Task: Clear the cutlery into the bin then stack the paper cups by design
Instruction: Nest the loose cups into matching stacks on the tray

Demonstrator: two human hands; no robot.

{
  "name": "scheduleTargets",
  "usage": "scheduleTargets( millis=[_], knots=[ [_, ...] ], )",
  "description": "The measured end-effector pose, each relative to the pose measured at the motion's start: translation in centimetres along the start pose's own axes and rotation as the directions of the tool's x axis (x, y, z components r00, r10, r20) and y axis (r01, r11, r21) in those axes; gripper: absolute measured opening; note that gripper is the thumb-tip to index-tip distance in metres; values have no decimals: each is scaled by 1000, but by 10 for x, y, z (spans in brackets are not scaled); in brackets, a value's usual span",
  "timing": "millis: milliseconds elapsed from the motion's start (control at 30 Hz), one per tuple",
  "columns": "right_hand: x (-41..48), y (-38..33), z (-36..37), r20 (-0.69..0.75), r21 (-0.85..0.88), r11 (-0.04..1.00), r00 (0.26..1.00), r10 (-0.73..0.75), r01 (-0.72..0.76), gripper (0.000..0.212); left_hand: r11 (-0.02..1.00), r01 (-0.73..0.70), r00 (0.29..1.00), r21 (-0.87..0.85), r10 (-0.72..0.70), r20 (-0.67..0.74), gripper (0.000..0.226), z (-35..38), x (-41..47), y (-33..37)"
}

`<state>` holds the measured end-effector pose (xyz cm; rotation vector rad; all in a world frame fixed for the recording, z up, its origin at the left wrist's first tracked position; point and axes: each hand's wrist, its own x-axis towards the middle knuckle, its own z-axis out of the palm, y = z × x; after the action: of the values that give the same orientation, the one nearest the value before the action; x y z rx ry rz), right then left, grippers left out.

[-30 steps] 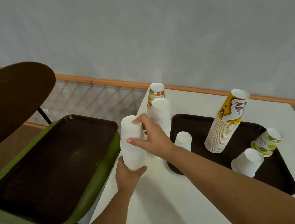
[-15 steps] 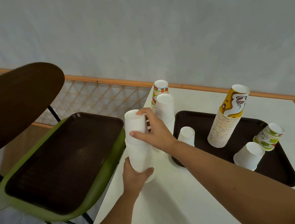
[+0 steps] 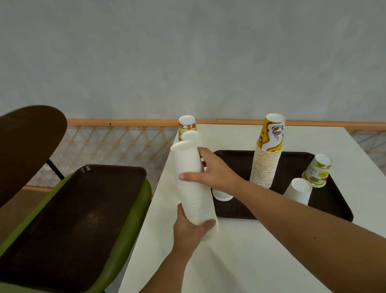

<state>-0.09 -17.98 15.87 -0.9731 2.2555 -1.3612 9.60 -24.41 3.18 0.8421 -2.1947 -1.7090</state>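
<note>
A tall stack of plain white paper cups (image 3: 192,186), upside down, stands tilted at the table's left edge. My left hand (image 3: 190,228) grips its lower part. My right hand (image 3: 212,173) holds its upper part, thumb across the front. Behind the stack stand another white stack (image 3: 192,137) and an orange-and-green patterned stack (image 3: 187,124). On the dark tray (image 3: 331,206) stand a tall yellow-and-white stack (image 3: 268,153), a single white cup (image 3: 298,191), a green-printed cup (image 3: 317,171) and a white cup (image 3: 222,195) partly hidden by my right wrist.
The white table (image 3: 240,263) runs to the right. To its left is a green chair (image 3: 118,261) carrying a second dark tray (image 3: 69,225), with a dark chair back (image 3: 7,152) above. A lattice railing (image 3: 117,144) runs behind.
The white stack has grown taller in view and risen upright between my hands. My right hand has slid from the top cup to the stack's upper side. The camera has shifted right.
</note>
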Motion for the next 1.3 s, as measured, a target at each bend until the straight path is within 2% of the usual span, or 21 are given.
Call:
scheduleTargets(
  millis=[333, 600, 833, 1000, 1133, 1300],
  knots=[
    [-19, 18, -65, 17, -23, 995, 995, 96, -96, 77, 999, -21, 992, -24, 24, 122, 81, 43, -6, 26],
    [-30, 30, -111, 15, -22, 997, 997, 74, -74, 78, 999, -34, 993, -10, 35, 115, 94, 85, -11, 48],
    [-44, 43, -157, -16, 50, 998, 999, 38, -37, 71, 999, -42, 993, 4, 42, 109, 84, 126, -27, 69],
    [-50, 47, -185, -33, 70, 998, 999, -5, 8, 65, 999, -25, 996, 36, 21, 90, 87, 151, -38, 73],
    [-54, 46, -206, -93, 140, 988, 994, -50, 62, 69, 999, 3, 998, 52, -6, 60, 92, 167, -46, 75],
    [-60, 42, -234, -238, 289, 945, 968, -83, 152, 68, 1000, 24, 1000, 16, -24, -7, 96, 183, -56, 77]
  ],
)
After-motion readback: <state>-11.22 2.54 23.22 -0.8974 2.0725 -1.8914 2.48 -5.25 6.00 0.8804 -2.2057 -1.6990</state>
